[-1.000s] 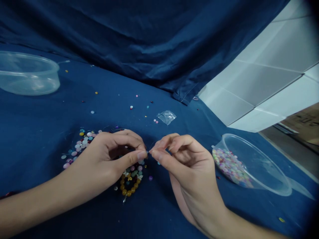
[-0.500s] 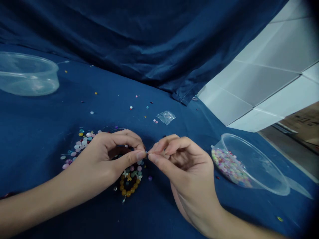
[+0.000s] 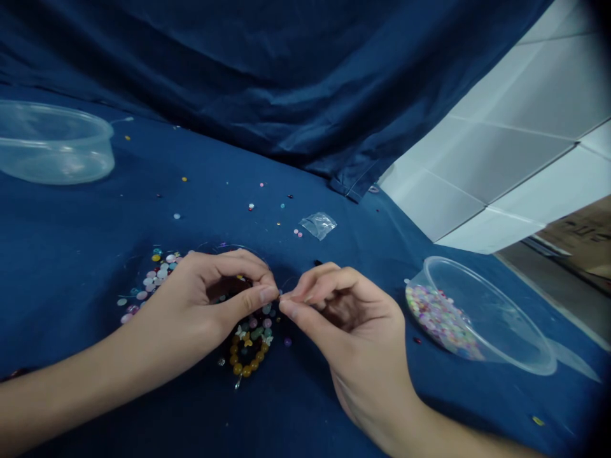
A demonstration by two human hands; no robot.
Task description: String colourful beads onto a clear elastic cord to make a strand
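My left hand [image 3: 210, 305] and my right hand [image 3: 356, 324] meet fingertip to fingertip at the middle, each in a pinch. What lies between the fingertips is too small to name; a thin clear thread shows faintly just above them. Below my left fingers, an amber-coloured bead string [image 3: 245, 369] with butterfly-shaped beads and a small silver charm rests on the blue cloth [image 3: 157, 413]. Loose pink, white and yellow beads [image 3: 161, 275] lie behind my left hand, which partly hides them. One purple bead [image 3: 287, 342] sits between the hands.
At the right a clear tub [image 3: 491, 318] tilts, with many pastel beads inside. Another clear tub [image 3: 57, 146] stands at the far left. A small plastic bag [image 3: 319, 225] and scattered beads lie beyond the hands. A blue curtain [image 3: 267, 83] hangs behind.
My right hand has shifted slightly left and down, its fingertips now closer against those of my left hand. The left hand has hardly moved.
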